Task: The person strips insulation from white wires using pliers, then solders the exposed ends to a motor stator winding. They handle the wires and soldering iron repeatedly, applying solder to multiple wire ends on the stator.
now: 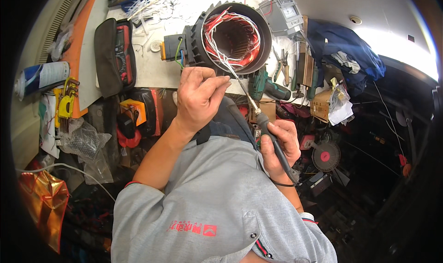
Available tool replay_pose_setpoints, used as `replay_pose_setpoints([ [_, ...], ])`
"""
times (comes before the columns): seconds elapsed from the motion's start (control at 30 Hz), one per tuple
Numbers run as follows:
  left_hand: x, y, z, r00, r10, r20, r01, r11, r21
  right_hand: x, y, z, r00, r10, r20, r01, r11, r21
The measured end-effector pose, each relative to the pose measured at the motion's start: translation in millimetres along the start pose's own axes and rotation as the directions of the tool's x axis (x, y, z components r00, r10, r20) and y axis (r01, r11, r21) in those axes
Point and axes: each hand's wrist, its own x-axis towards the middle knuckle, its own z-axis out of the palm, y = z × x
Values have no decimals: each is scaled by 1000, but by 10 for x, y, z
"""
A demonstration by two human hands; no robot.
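My right hand [282,145] is wrapped round the dark handle of a soldering iron [272,133], whose metal shaft points up and left. The tip is close to white-sleeved wire leads [223,57] that come out of an electric motor stator [266,41]. Red and white windings [253,43] line the stator's open round end. Just below the housing, my left hand [199,96] is closed, thumb and forefinger pinched together near the iron's tip. Whatever sits between those fingers is too small to make out. Green and blue wires [181,55] show at the housing's left side.
A multimeter [122,55] in a black case lies left on the white bench [159,76]. Behind stands a grey meter box [281,16]. To the right are pliers [278,64], a green power drill [265,85] and blue cloth [341,43]. A small fan [326,156] stands lower right.
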Motion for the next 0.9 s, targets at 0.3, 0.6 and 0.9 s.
replay_pose_setpoints([
  [0.3, 24, 2, 48, 1000, 14, -5, -14, 1000, -14, 13, -3, 0, 1000, 1, -3, -1, 1000, -7],
  [0.6, 27, -9, 26, 1000, 17, 22, -16, 1000, -27, 22, -23, -9, 1000, 6, 4, -6, 1000, -17],
  [0.9, 25, -7, 18, 999, 9, 47, -8, 1000, -22, 10, -6, 0, 1000, 2, -5, -2, 1000, -14],
])
